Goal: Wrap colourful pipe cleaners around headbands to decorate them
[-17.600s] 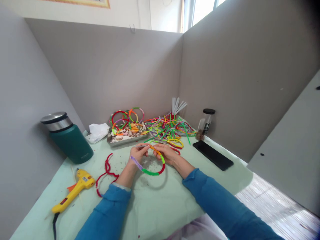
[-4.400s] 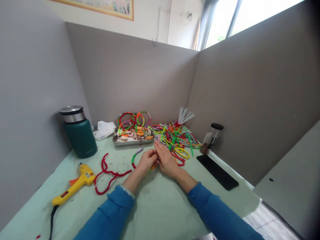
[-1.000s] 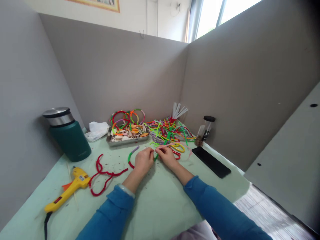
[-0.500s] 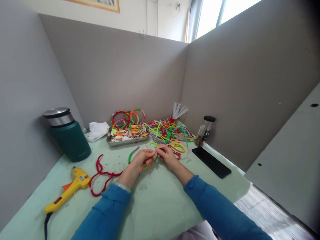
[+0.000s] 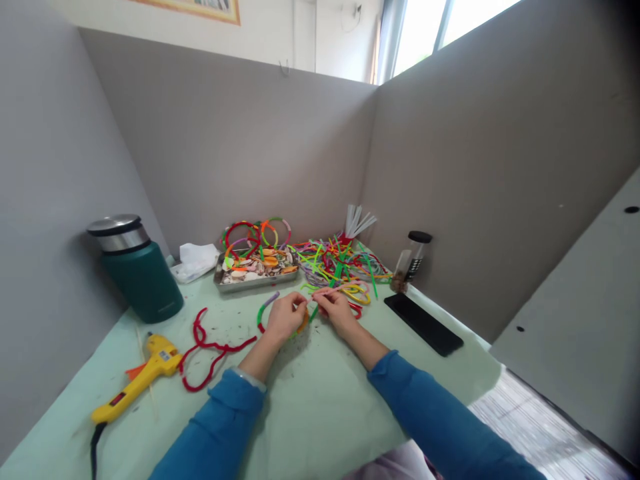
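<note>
Near the middle of the table, my left hand (image 5: 287,316) is closed in a pinch on a ring wrapped in coloured pipe cleaners (image 5: 261,313). Purple, green, red and orange stretches of the ring show around the fingers; the rest is covered by the hand. Close beside it, my right hand (image 5: 336,312) pinches a pink pipe cleaner (image 5: 356,285), whose far part curves off to the right. A small gap separates the fingertips of the two hands. On the left lies a bent red pipe cleaner (image 5: 215,347), apart from both hands.
A metal tray (image 5: 257,285) of shells stands at the back with finished rings on it. Right of it is a heap of pipe cleaners (image 5: 340,263). A yellow glue gun (image 5: 137,380), green bottle (image 5: 145,280), black phone (image 5: 424,325) and small jar (image 5: 415,260) lie around.
My left hand has turned and drawn slightly left and up, widening the gap between the fingertips. The pink pipe cleaner's loop has shifted left. My right hand stays nearly in place.
</note>
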A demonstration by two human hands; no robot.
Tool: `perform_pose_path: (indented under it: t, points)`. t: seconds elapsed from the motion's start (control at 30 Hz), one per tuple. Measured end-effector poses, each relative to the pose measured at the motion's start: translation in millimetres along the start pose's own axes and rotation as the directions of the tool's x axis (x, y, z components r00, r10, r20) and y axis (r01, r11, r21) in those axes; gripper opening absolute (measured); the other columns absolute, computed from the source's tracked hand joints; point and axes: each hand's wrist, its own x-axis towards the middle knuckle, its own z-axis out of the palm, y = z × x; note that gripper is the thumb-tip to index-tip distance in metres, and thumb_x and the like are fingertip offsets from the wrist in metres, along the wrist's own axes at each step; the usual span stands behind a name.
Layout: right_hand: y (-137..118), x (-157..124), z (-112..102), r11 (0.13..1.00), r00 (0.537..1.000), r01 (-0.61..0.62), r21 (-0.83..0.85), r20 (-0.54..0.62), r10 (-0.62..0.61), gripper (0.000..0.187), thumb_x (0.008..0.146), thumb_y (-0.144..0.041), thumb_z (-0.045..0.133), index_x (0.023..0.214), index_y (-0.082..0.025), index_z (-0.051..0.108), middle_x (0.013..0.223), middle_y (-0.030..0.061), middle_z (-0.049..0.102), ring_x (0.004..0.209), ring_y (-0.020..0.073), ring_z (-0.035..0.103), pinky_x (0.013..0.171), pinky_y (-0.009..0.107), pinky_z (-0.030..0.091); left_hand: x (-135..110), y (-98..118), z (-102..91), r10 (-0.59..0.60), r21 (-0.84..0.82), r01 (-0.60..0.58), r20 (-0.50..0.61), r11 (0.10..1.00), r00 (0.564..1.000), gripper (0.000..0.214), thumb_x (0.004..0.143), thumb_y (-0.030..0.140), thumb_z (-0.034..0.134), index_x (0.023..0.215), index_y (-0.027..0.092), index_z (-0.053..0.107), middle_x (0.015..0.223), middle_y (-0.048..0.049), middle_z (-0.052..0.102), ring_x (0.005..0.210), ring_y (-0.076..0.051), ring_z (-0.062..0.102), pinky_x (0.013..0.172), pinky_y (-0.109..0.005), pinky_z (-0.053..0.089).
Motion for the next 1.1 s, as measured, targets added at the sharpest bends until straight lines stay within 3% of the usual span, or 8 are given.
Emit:
perform_pose_path:
  t: [0.13,0.3,0.47,0.7,0.9,1.1]
  points:
    - [2,0,0,1.000,1.000,0.003,-0.016,0.017,-0.003,0.025,0.070,-0.039,0.064,0.077,-0.015,0.060,0.046,-0.0050,0.046,0.039,0.0077,0.036,0.039,0.021,0.024,-3,5,0.5,0.044,0.078,-0.041,-0.032,0.996,0.999,0.023,0.075,0.037,0.054,0.080,0.017,0.064,0.061,0.0006,0.062,0.049,-0.010,0.049,0.051,-0.021,0.032]
    - [3,-1,0,0.998,1.000,-0.022,-0.058,0.010,0.022,0.026,0.072,-0.041,0.061,0.074,-0.015,0.059,0.045,-0.0046,0.046,0.039,0.0082,0.037,0.038,0.022,0.025,-2,-1,3.1,0.077,0.061,-0.073,-0.059,0.995,0.995,0.024,0.079,0.037,0.050,0.078,0.018,0.066,0.068,-0.0020,0.066,0.061,-0.012,0.056,0.057,-0.021,0.035]
    - [2,0,-1,1.000,1.000,-0.010,0.004,0.007,0.010,0.023,0.071,-0.038,0.063,0.074,-0.016,0.057,0.044,-0.0057,0.045,0.039,0.0076,0.035,0.038,0.021,0.024,-3,-3,3.7,0.071,0.057,-0.068,-0.059,0.996,0.996,0.026,0.080,0.036,0.049,0.091,0.020,0.067,0.065,-0.0019,0.066,0.060,-0.013,0.056,0.057,-0.022,0.036]
    - [1,-1,0,1.000,0.998,-0.017,0.005,0.068,0.016,0.023,0.069,-0.037,0.064,0.077,-0.015,0.059,0.045,-0.0057,0.045,0.039,0.0075,0.037,0.039,0.021,0.025,-3,5,-0.8,0.163,0.161,-0.149,-0.076,0.976,0.984,0.021,0.080,0.032,0.051,0.078,0.019,0.067,0.078,-0.0031,0.067,0.064,-0.013,0.055,0.062,-0.023,0.036]
    - [3,0,-2,0.999,0.999,-0.033,0.011,0.023,0.033,0.024,0.070,-0.037,0.064,0.075,-0.015,0.056,0.045,-0.0058,0.047,0.038,0.0070,0.037,0.038,0.020,0.025,-5,6,-0.3,0.165,0.091,-0.169,0.041,0.981,0.985,0.021,0.082,0.028,0.045,0.078,0.018,0.063,0.067,-0.0022,0.065,0.061,-0.013,0.055,0.061,-0.023,0.036]
    - [1,-1,-1,0.999,0.999,-0.029,-0.029,0.041,0.030,0.027,0.068,-0.040,0.064,0.072,-0.014,0.058,0.046,-0.0051,0.046,0.040,0.0070,0.037,0.039,0.021,0.025,-2,2,1.2,0.114,0.005,-0.114,0.026,0.993,0.993,0.019,0.080,0.028,0.046,0.075,0.017,0.061,0.063,-0.0020,0.063,0.060,-0.013,0.056,0.059,-0.023,0.038]
